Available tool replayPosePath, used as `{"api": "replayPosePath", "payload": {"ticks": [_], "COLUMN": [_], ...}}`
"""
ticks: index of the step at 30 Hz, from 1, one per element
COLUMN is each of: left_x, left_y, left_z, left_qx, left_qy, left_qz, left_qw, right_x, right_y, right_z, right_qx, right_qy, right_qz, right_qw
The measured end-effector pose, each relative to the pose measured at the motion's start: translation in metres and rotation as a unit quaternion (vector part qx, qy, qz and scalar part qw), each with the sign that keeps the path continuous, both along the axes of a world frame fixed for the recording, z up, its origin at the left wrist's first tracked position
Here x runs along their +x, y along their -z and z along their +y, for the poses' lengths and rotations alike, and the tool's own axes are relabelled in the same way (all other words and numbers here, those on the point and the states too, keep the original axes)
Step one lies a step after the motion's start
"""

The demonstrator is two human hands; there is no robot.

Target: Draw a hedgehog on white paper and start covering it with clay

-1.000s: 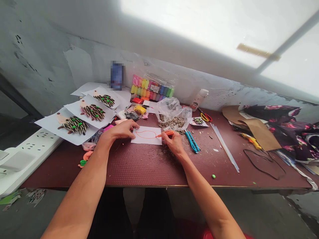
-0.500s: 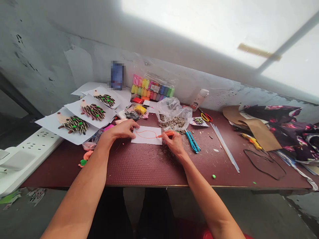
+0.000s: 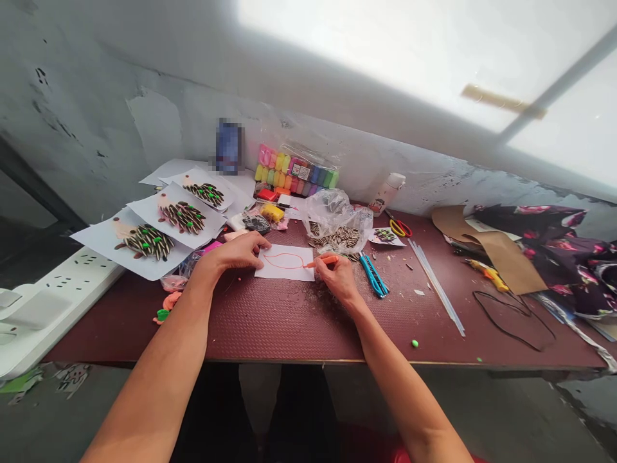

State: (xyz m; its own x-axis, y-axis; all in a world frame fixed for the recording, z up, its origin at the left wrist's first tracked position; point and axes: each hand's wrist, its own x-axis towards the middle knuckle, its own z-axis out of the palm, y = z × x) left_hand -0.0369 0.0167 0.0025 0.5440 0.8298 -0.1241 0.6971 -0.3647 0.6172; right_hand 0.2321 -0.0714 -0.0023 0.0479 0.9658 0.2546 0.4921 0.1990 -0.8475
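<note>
A small white sheet of paper (image 3: 284,274) lies on the tabletop, bearing an orange outline with a pointed left end and a rounded right side. My left hand (image 3: 242,249) rests at the sheet's left edge, fingers stretched out and fingertips touching the paper. An orange marker (image 3: 330,259) is gripped in my right hand (image 3: 337,278), its tip on the right part of the outline. Just behind my right hand, striped sunflower seeds (image 3: 340,238) lie in and around a clear plastic bag (image 3: 332,209). A teal box cutter (image 3: 373,275) is to the right.
Hedgehog pictures made of seeds (image 3: 149,241) sit on paper sheets at the left, beside a white power strip (image 3: 72,283). Colourful clay packs (image 3: 296,170) stand by the wall. Rightward are a bottle (image 3: 388,193), scissors (image 3: 400,227), clear sticks (image 3: 438,289) and a glue gun (image 3: 489,276).
The view has shifted very slightly. My hands, the marker and the orange outline look the same as before.
</note>
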Motion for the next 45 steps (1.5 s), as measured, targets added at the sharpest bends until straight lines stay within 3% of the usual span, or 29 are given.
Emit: {"api": "replayPosePath", "payload": {"ticks": [8, 16, 21, 45], "left_x": [0.002, 0.005, 0.006, 0.006], "left_y": [-0.001, 0.002, 0.002, 0.003], "left_z": [-0.001, -0.001, -0.002, -0.001], "left_qx": [-0.006, 0.021, 0.013, 0.016], "left_qy": [-0.002, -0.004, -0.014, 0.002], "left_qz": [-0.003, 0.007, 0.013, -0.003], "left_qw": [1.000, 1.000, 1.000, 1.000], "right_x": [-0.005, -0.039, -0.053, -0.053], "right_y": [-0.002, -0.014, -0.009, 0.004], "right_z": [-0.002, 0.009, 0.015, 0.016], "right_qx": [0.007, 0.012, 0.028, 0.006], "right_qy": [0.022, -0.024, -0.026, -0.031], "right_qz": [0.008, 0.014, -0.019, -0.031], "right_qw": [1.000, 1.000, 0.999, 0.999]}}
